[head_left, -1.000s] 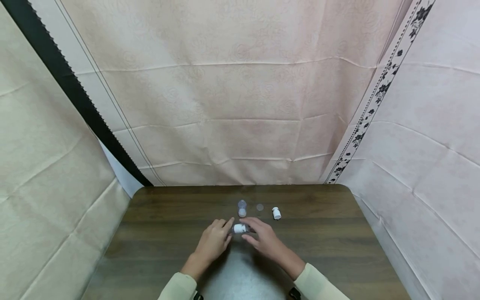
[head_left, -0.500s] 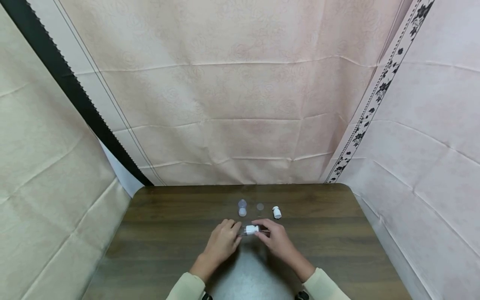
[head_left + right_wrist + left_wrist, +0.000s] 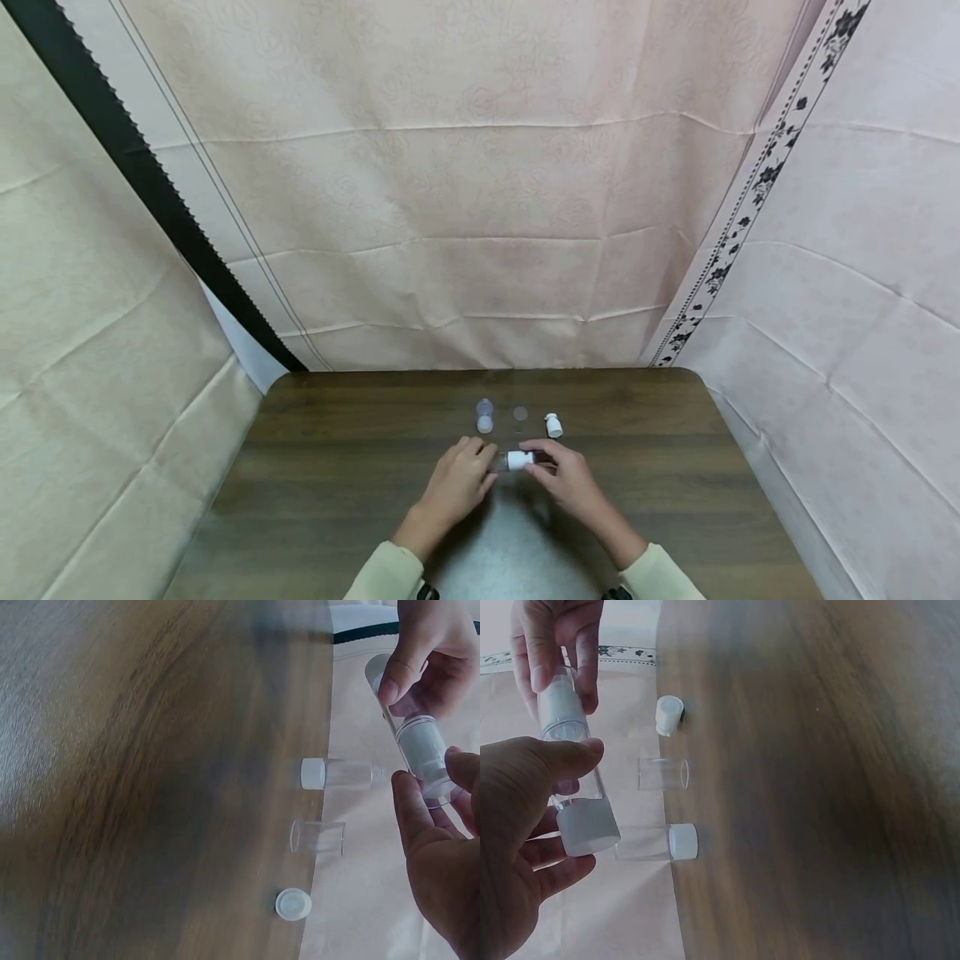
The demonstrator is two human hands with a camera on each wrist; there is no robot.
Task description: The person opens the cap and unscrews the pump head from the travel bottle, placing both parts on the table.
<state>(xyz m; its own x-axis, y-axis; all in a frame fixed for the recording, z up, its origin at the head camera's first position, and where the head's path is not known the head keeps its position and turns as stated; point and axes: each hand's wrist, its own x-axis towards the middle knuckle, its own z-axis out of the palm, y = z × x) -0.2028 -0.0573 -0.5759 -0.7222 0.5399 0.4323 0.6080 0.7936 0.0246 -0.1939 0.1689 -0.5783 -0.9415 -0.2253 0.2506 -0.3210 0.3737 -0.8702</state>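
Holding a clear cylindrical bottle with a white base (image 3: 589, 826), the left hand (image 3: 461, 477) is curling its fingers under that base while its thumb is pressing across the see-through barrel. Facing it, the right hand (image 3: 572, 482) is pinching a white cylindrical insert with a clear tip (image 3: 424, 750), its thumb on one side and its fingers on the other. The insert is meeting the bottle end to end, though how far it is seated I cannot tell. Both pieces are lying in one line between the hands, pointing sideways above a brown wood-grain table (image 3: 315, 500). Beyond the hands, three things are standing in a row on the table: at the left, a second clear bottle with a white base (image 3: 484, 417); in the middle, a short transparent cup-like cylinder (image 3: 318, 837); at the right, a small white cap with a narrower top (image 3: 553, 426). Pale green sleeves (image 3: 386, 571) are covering the forearms, and a creased pale pink cloth (image 3: 450, 192) is hanging behind the table.
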